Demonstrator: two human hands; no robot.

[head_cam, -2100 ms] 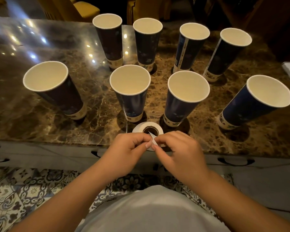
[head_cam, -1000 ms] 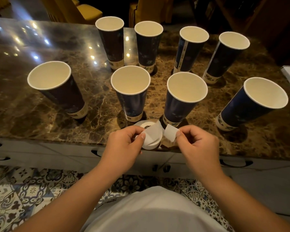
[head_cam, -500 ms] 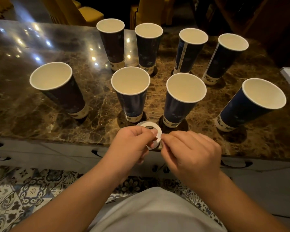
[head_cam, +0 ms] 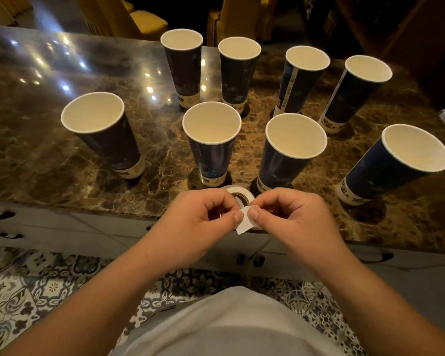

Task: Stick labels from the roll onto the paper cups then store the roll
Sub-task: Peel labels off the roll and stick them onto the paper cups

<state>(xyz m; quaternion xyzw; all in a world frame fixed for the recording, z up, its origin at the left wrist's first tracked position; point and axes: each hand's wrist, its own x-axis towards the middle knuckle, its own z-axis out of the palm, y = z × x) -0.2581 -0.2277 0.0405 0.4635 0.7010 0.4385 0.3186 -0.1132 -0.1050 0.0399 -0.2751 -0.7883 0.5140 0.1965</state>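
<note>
Label (head_cam: pixel 244 220) first: a small white slip, pinched between my two thumbs right at the near edge of the table (head_cam: pixel 36 150), its long side running down and slightly left, the lower corner hanging free. My left hand (head_cam: pixel 203 222) pinches its left edge with thumb against curled fingers; my right hand (head_cam: pixel 290 219) pinches the upper right edge the same way. Both grips are narrow, closed on the paper. The roll (head_cam: pixel 240 195) sits just behind my knuckles, half hidden, lying flat with its core hole showing; whether the slip is fully free of it I cannot tell.

Now the relation that counts: the nearest cups stand straight ahead of the label, one cup (head_cam: pixel 212 142) ahead and to the left, another cup (head_cam: pixel 290 147) ahead and to the right, both just beyond the roll. The right-hand one lies closer to my right hand, so I judge that hand the likelier carrier. Six more cups stand further out; no label shows on any wall facing me.

Half a second ago my hands were bunched over the roll with no slip visible; now they sit a touch apart and the label hangs plainly between them.
</note>
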